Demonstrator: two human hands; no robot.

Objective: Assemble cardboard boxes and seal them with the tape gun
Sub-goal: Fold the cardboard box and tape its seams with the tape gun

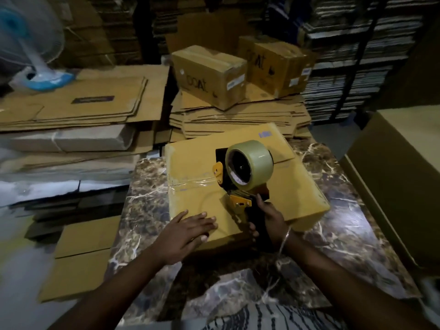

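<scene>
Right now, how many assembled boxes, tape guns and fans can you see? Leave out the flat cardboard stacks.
Assembled cardboard boxes: 4 (box being taped, two printed boxes behind, large box at right)
Tape guns: 1 (tape gun, held by the right hand; the left hand presses flat on the box)
Fans: 1 (fan)
Total: 6
</scene>
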